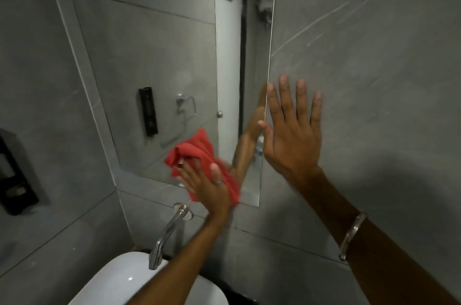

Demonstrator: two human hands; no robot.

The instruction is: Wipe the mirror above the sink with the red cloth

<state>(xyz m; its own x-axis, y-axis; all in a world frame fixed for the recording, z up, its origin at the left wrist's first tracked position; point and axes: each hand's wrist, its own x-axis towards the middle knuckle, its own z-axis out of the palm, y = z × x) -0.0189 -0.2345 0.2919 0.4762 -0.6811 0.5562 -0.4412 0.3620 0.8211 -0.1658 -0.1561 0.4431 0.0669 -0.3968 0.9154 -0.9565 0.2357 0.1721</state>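
The tall frameless mirror (pixel 154 55) hangs on the grey tiled wall above the white sink (pixel 119 282). My left hand (pixel 209 186) presses the crumpled red cloth (pixel 197 152) flat against the mirror's lower part, near its bottom edge. The palm and fingers cover part of the cloth. My right hand (pixel 291 130) lies flat with fingers spread on the grey wall just right of the mirror's right edge; its thumb touches that edge. A metal bangle sits on the right forearm.
A chrome spout tap (pixel 167 235) comes out of the wall below the mirror, over the sink. A black dispenser (pixel 15 175) is mounted on the left wall. The mirror reflects a white door, a towel ring and a black fixture.
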